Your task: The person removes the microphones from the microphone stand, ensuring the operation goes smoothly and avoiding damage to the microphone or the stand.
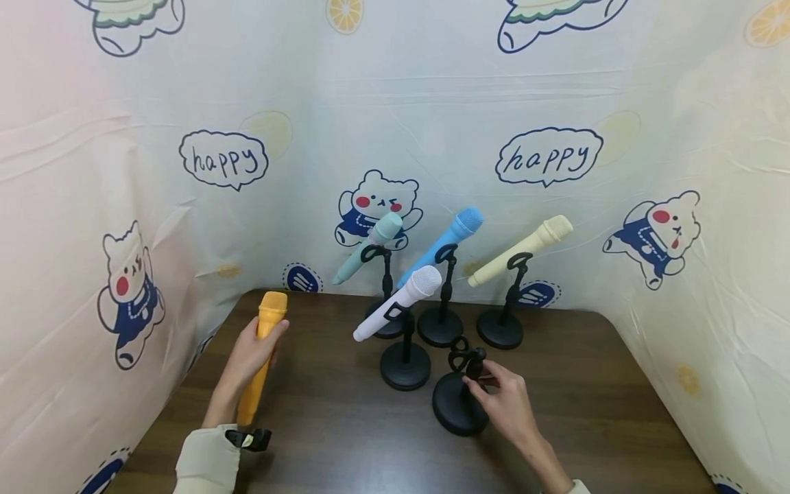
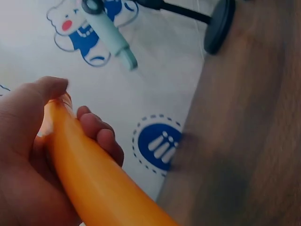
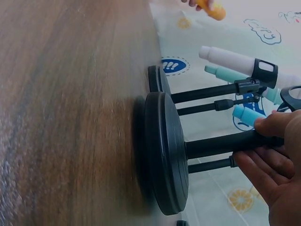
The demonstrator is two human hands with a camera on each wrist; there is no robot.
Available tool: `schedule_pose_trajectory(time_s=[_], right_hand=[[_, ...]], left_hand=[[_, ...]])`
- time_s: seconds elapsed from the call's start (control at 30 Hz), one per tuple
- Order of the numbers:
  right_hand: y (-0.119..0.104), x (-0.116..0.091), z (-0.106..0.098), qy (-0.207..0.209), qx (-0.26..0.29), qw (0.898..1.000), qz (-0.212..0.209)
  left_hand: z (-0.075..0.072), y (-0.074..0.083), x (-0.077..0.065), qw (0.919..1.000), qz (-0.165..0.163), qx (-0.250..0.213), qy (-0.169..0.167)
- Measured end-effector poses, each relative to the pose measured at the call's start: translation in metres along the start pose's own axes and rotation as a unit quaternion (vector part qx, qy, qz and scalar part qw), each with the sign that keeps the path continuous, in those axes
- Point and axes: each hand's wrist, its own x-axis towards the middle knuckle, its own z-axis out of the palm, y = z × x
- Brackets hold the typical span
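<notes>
My left hand (image 1: 254,353) grips an orange microphone (image 1: 270,317) around its body, head end up, above the left part of the table. In the left wrist view the thumb and curled fingers wrap the orange handle (image 2: 94,165). With thumb and fingers my right hand (image 1: 507,400) pinches the upright post of a black microphone stand (image 1: 455,409). That stand's clip (image 1: 458,355) holds no microphone. In the right wrist view the round base (image 3: 167,155) appears slightly tilted at the tabletop; whether it fully touches is unclear.
Behind the right hand stand black stands carrying a white microphone (image 1: 401,302), a teal microphone (image 1: 364,254), a blue microphone (image 1: 439,245) and a cream microphone (image 1: 521,250). A printed cloth (image 1: 432,103) surrounds the brown wooden table (image 1: 345,439) at the back and sides.
</notes>
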Motion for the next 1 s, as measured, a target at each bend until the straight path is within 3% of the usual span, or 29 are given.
schedule_pose_trajectory(time_s=[0.2,0.5,1.0], right_hand=[[0.001,0.0,0.0,-0.005,-0.002,1.0,0.006],[0.001,0.0,0.0,-0.013,-0.002,0.999,0.031],[0.001,-0.001,0.002,-0.021,0.0,0.999,0.043]], left_hand=[[-0.006,-0.018,0.005,0.9991,-0.026,0.031,-0.009],[-0.016,-0.042,0.011,0.9985,-0.029,0.047,-0.003],[-0.045,-0.057,0.015,0.992,-0.028,0.123,0.001]])
